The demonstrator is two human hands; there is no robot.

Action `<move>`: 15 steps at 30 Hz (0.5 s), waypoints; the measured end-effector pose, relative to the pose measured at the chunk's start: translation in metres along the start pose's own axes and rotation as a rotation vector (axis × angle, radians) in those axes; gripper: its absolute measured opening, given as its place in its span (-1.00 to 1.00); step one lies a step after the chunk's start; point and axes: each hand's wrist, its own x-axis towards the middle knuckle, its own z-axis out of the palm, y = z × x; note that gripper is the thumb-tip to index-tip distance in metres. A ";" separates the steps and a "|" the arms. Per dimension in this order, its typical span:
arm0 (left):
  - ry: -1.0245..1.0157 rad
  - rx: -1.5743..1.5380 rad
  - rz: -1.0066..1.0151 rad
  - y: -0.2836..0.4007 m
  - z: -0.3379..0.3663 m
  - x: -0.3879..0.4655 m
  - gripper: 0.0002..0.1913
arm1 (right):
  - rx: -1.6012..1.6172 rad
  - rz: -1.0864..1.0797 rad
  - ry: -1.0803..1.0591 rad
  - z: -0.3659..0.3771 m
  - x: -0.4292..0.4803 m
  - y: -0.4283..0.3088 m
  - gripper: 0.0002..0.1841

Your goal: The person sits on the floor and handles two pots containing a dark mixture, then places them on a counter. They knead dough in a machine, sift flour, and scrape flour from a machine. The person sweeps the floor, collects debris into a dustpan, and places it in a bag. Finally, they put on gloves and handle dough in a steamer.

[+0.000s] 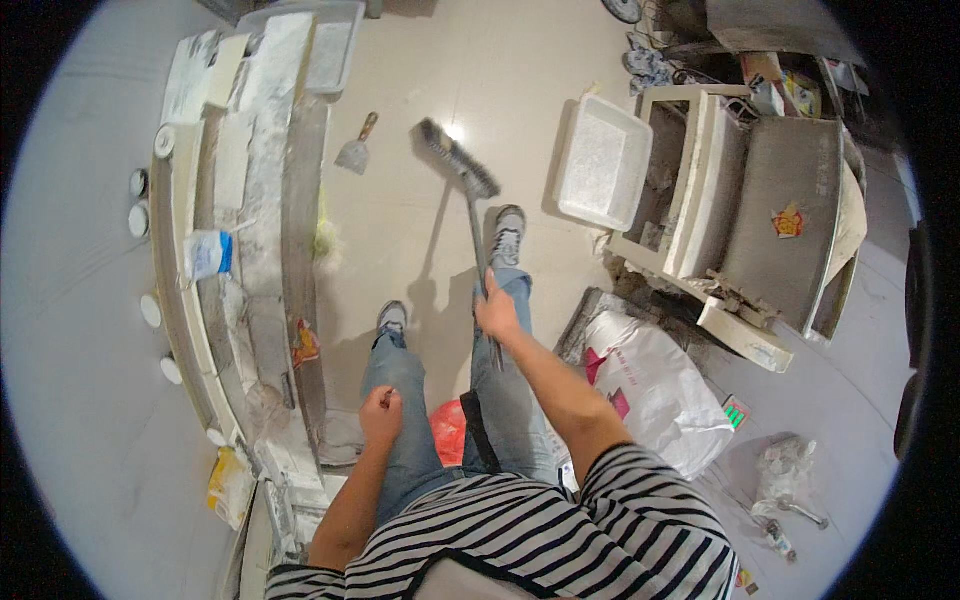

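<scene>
My right hand grips the thin grey handle of a broom, and the handle's end sticks out below the fist. The broom's dark bristled head is out in front over the pale tiled floor, a little blurred. My left hand is curled into a fist above my left thigh. A small dark patch shows between its fingers; whether that is shadow or an object is unclear. Left of the broom head, a scraper with a wide metal blade and a wooden handle lies on the floor.
At left runs a flour-dusted workbench carrying a blue-and-white packet. On the right, a white plastic tub rests beside a large machine. Nearer me lies a white sack. A red bag shows between my legs.
</scene>
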 end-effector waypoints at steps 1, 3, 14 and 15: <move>-0.001 0.020 -0.051 0.010 0.006 0.003 -0.78 | 0.011 -0.009 0.047 -0.016 0.029 -0.001 -0.37; 0.014 0.025 -0.105 0.034 0.022 0.009 -0.77 | -0.110 0.017 0.033 -0.029 0.087 -0.008 -0.40; -0.013 0.022 -0.134 0.180 0.094 0.025 -0.75 | 0.199 0.135 -0.467 -0.222 0.096 -0.022 -0.35; -0.041 0.008 -0.147 0.197 0.100 0.032 -0.75 | 0.183 0.072 -0.394 -0.245 0.102 -0.020 -0.35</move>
